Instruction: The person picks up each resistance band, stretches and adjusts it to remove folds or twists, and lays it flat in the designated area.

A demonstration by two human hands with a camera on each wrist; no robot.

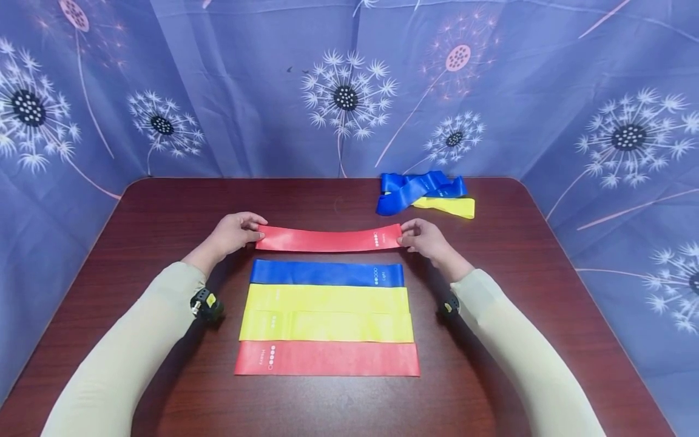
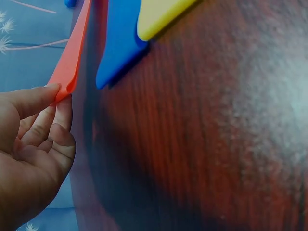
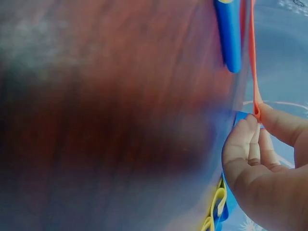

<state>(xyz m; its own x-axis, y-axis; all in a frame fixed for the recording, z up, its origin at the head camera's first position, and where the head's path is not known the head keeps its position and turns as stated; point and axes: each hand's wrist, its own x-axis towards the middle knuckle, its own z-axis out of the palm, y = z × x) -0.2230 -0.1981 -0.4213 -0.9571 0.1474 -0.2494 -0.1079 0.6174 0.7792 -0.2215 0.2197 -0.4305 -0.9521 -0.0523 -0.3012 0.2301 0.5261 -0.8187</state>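
Observation:
A red resistance band (image 1: pixel 327 239) is stretched out flat between both hands, sagging slightly in the middle. My left hand (image 1: pixel 235 233) pinches its left end between thumb and fingers; in the left wrist view the band's folded end (image 2: pixel 67 86) shows at the thumb tip. My right hand (image 1: pixel 426 238) pinches the other end, near the printed white dots. Just in front of it on the table lies a row of flat bands: a blue band (image 1: pixel 322 273), two overlapping yellow bands (image 1: pixel 327 312), and a red band marked Heavy (image 1: pixel 344 359) closest to me.
At the table's back edge, beyond my right hand, a loose heap holds blue bands (image 1: pixel 404 193) and a yellow band (image 1: pixel 450 207). The dark wooden table (image 1: pixel 327 406) is bordered by a blue curtain (image 1: pixel 246 79) with dandelion prints at the back and sides.

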